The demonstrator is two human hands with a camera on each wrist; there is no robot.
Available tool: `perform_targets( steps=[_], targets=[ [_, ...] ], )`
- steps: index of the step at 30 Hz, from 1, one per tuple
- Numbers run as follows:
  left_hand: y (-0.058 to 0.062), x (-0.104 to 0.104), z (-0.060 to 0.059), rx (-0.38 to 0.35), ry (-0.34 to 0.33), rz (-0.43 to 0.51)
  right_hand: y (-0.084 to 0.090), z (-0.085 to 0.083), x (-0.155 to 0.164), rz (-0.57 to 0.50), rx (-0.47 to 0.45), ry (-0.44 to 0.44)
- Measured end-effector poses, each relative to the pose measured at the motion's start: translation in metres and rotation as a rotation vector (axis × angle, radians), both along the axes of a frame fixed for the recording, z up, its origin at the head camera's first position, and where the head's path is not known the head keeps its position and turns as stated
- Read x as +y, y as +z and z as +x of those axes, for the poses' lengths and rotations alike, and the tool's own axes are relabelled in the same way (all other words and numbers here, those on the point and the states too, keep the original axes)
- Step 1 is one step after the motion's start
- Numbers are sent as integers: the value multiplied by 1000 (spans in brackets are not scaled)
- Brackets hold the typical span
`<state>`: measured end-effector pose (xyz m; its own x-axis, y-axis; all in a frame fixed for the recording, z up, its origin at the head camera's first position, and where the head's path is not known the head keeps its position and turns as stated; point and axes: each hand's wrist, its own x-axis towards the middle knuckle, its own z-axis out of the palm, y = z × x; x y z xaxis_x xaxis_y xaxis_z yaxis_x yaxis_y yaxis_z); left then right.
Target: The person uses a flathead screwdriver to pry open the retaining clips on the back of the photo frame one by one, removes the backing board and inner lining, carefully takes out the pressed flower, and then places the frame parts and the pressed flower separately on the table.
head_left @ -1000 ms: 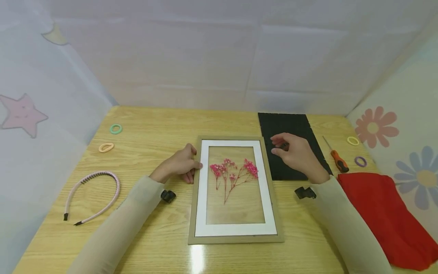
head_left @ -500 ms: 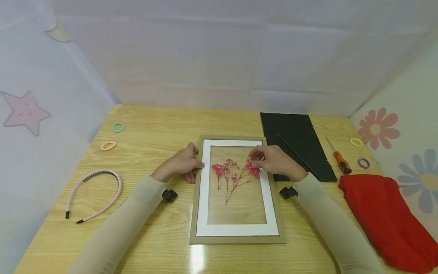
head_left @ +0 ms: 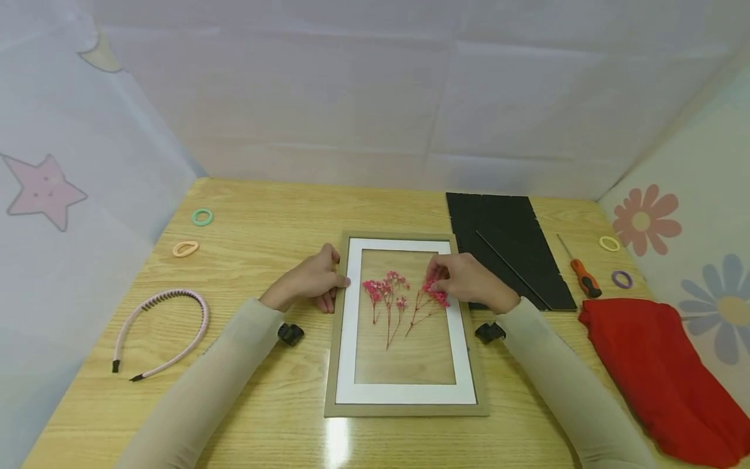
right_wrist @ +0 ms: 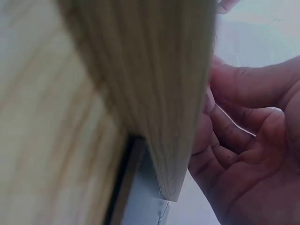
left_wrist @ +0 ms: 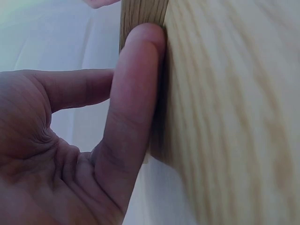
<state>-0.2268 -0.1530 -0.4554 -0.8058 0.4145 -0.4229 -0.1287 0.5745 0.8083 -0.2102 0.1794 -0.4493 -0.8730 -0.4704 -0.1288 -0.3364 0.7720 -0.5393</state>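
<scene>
Head view, right hand (head_left: 469, 281) fingers pinching pink flowers (head_left: 435, 293), left hand (head_left: 310, 280) fingers relaxed on frame (head_left: 336, 339) edge

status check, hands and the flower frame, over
Left hand rests on the picture frame at its left edge. Right hand pinches the right pink flower sprig on the glass. Nothing in the way.
</scene>
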Motion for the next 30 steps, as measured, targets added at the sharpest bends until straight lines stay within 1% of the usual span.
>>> perform_targets(
  steps=[10,18,23,30],
  targets=[
    [1,-2,0,-2,-1,-3,-2,-2,-1,14,17,-14],
    [4,-2,1,0,-11,4,0,-2,0,-18,-15,-36],
    [3,-1,0,-2,-7,3,6,1,4,-65,-21,-72],
    [0,-2,-1,-11,-10,6,20,7,16,-142,3,-153]
  ],
)
